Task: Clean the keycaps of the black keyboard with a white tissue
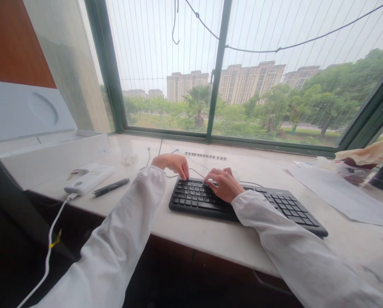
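A black keyboard lies on the pale tabletop, its right half partly covered by my right sleeve. My left hand reaches over its upper left corner. The fingertips are pinched together and point down at the top row; whatever they hold is hidden. Over the middle of the keyboard lies my right hand, palm down, fingers bent and apart, touching the upper keys. Beyond the keyboard, several small black keycaps are lined up in a row near the window. Along the keyboard's top edge, between my hands, the row of keys looks lower than the others.
On the left are a black pen, a white power bank with a white cable, and an open white box. Papers and a plastic bag lie right. A window stands behind.
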The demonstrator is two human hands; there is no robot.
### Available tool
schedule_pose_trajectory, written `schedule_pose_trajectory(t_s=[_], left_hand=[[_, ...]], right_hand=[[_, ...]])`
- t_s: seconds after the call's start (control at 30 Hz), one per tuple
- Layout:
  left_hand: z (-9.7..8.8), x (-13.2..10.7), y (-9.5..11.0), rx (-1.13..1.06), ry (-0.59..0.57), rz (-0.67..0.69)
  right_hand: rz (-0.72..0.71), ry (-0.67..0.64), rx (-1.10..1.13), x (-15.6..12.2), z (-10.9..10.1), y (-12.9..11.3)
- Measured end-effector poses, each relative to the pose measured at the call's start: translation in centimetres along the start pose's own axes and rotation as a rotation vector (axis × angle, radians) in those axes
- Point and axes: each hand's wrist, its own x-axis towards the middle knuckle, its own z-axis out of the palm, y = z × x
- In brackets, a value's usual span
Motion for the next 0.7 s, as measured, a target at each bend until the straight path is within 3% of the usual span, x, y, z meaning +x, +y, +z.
schedule_pose_trajectory(t_s=[0.7], left_hand=[[0.13, -0.05, 0.16, 0.034, 0.04, -0.011]], right_hand=[[0.003, -0.005, 0.034, -0.09, 0.08, -0.09]])
